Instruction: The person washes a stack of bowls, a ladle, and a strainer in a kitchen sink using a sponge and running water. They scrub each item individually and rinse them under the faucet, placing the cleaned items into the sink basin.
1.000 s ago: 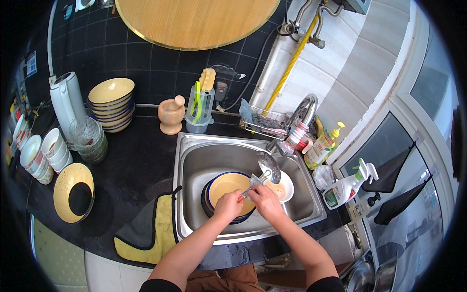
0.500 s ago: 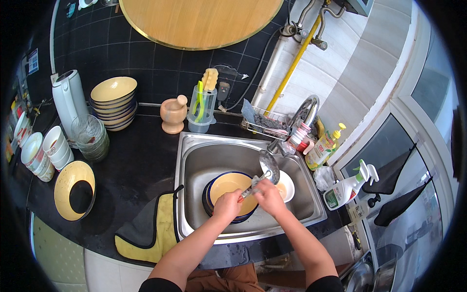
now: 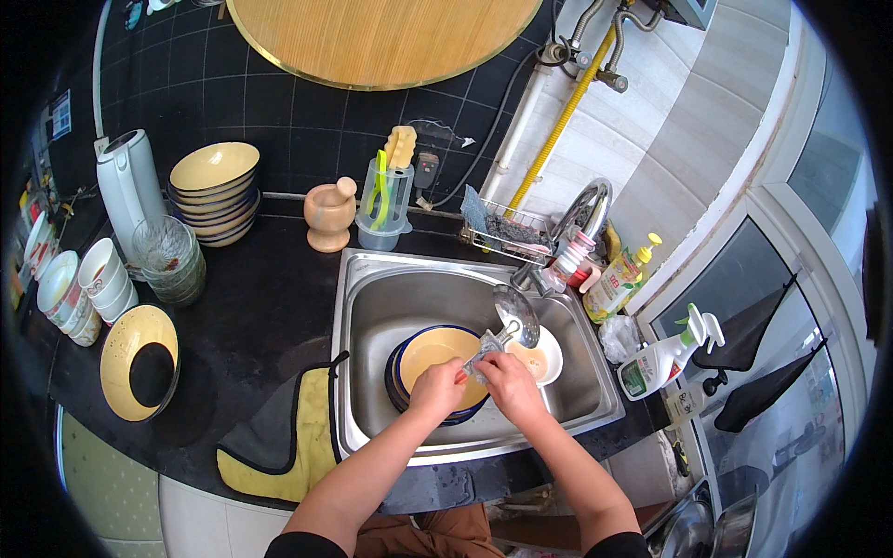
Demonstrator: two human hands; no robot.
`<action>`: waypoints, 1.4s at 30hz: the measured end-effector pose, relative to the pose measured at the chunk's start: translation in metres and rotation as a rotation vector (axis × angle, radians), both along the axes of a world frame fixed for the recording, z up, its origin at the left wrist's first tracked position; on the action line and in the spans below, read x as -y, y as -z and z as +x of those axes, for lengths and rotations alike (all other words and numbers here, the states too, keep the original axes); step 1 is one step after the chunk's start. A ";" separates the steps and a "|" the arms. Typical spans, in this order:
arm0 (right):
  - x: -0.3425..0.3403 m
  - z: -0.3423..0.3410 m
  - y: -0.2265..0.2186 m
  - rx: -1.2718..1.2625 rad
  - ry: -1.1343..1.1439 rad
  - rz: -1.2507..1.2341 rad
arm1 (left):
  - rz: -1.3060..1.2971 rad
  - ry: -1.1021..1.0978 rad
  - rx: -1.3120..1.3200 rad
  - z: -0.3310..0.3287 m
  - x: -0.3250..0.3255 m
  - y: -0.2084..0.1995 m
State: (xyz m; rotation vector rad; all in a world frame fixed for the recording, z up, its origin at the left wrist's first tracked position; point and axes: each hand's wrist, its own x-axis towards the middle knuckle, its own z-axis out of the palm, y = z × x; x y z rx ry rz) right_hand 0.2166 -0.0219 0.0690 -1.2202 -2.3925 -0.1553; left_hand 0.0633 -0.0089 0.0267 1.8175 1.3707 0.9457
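Observation:
Over the sink [image 3: 377, 288], my left hand [image 3: 437, 391] is closed around the handle of a metal ladle [image 3: 523, 318], whose broad round head points up and away toward the faucet. My right hand [image 3: 513, 383] pinches a crumpled greyish scrubbing cloth [image 3: 485, 352] around the ladle's shaft, close beside my left fingers. Beneath my hands sits a stack of cream bowls with blue rims [image 3: 420, 346], the top one holding cloudy liquid. To its right, partly hidden by the ladle and my right hand, is a white bowl [image 3: 553, 357] with some liquid inside.
A faucet [image 3: 588, 219] and wire rack [image 3: 507, 234] stand behind the sink; a soap bottle [image 3: 611, 284] and spray bottle [image 3: 659, 367] line its right. A yellow-grey cloth [image 3: 314, 409] drapes left. Stacked bowls [image 3: 216, 172], glass bowls [image 3: 172, 265] and a mortar [image 3: 327, 219] occupy the counter.
My right hand has shifted slightly down along the ladle and is sharper now, with the greyish cloth showing more plainly around the shaft. My left hand keeps its grip.

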 end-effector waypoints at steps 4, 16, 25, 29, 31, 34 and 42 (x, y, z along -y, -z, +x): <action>-0.001 -0.007 0.007 0.075 0.020 0.080 | 0.025 -0.028 -0.014 0.002 -0.001 0.004; -0.008 -0.013 0.004 -0.411 0.070 -0.152 | 0.048 -0.044 -0.007 -0.001 0.000 0.003; -0.002 -0.022 0.004 -0.613 0.183 -0.049 | 0.033 -0.048 0.048 0.002 -0.002 0.004; -0.007 -0.019 0.027 -0.544 0.167 -0.094 | 0.041 -0.062 0.086 0.004 -0.003 0.010; -0.009 -0.029 0.026 -0.627 0.259 -0.021 | 0.030 -0.063 0.095 0.003 -0.003 0.008; -0.014 -0.035 0.031 -0.751 0.460 -0.002 | 0.054 -0.076 0.085 0.003 -0.002 0.007; -0.027 -0.024 0.046 -1.183 0.311 -0.573 | 0.163 -0.068 0.089 0.009 -0.001 0.009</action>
